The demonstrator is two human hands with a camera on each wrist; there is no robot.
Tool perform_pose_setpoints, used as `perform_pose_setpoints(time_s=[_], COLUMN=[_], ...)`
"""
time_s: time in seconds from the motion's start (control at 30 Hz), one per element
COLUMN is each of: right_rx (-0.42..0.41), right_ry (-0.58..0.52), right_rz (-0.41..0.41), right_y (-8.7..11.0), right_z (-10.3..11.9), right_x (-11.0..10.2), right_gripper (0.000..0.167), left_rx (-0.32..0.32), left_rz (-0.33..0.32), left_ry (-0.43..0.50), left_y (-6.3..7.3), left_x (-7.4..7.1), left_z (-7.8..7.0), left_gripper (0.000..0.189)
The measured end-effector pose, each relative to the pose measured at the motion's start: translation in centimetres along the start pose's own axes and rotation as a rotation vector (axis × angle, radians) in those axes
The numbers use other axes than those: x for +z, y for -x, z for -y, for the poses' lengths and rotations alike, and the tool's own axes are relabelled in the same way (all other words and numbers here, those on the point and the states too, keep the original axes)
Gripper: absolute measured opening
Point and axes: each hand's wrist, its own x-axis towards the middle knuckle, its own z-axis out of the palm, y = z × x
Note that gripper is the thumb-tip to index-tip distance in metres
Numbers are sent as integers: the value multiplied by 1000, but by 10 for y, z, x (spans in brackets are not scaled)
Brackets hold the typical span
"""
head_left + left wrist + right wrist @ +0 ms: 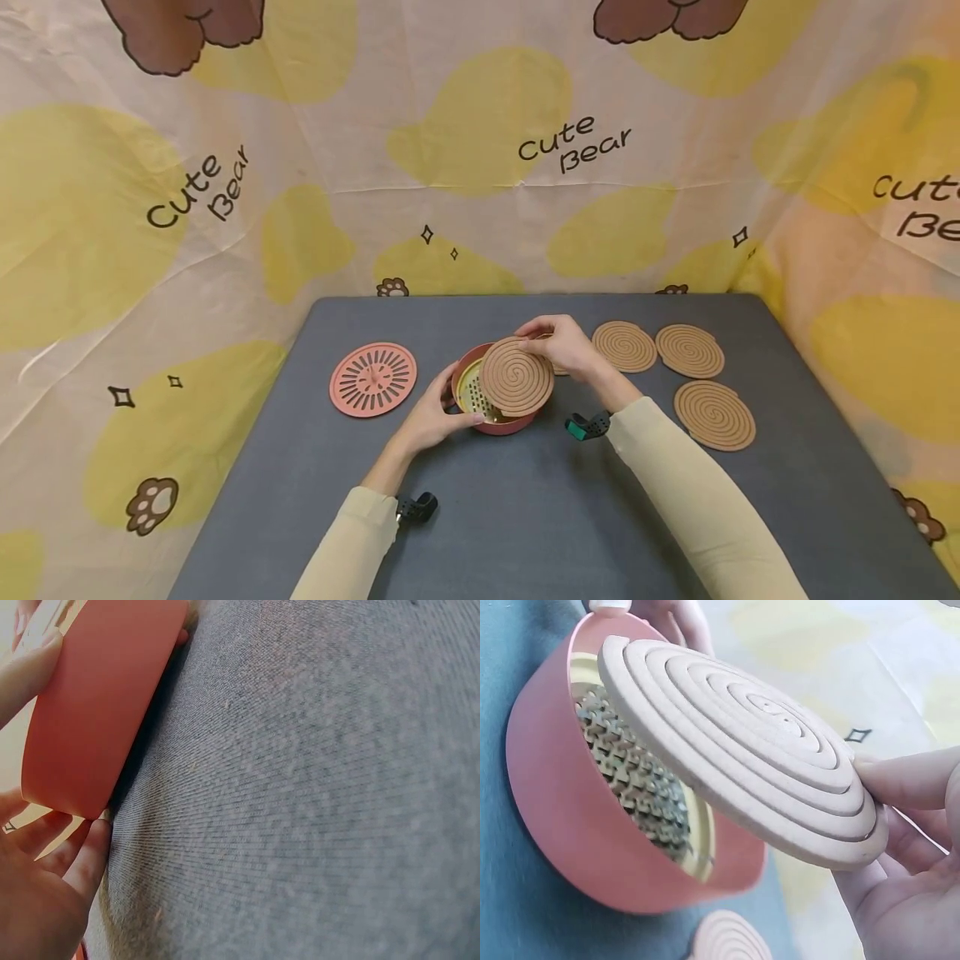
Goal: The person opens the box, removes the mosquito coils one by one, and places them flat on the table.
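A brown mosquito coil [516, 377] is pinched at its edge between the thumb and fingers of my right hand [566, 346]. It hangs tilted over the open top of a round pink mosquito coil holder [504, 428], partly covering it. In the right wrist view, a perforated metal plate [630, 776] with a yellowish ring shows inside the holder, under the coil. My left hand [431, 417] grips the holder's left side, thumb at the rim and fingers along the wall, as the left wrist view also shows.
To the left lies a pink slotted lid [372, 379] on the grey table [495, 517]. Several more coils lie at the right, among them one coil [715, 414] nearest the front. Another coil [560, 370] is mostly hidden behind my right hand. A patterned cloth [480, 125] hangs behind.
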Motion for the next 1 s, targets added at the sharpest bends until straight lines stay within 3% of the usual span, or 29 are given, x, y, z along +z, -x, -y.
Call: perform_pose_setpoints(time_s=[0.57, 0.83, 1.0], right_rx=[39, 68, 109], right_ry=[-20, -64, -12], right_rz=[-101, -156, -205], right_y=[39, 59, 71], right_z=[-13, -32, -48], right_x=[-53, -80, -93], right_gripper=[31, 37, 39], left_rx=[-8, -11, -12], left_rz=[-13, -8, -4], left_ry=[10, 21, 20], left_y=[-1, -3, -3], left_x=[1, 0, 1], left_z=[-1, 2, 1], left_gripper=[102, 103, 103])
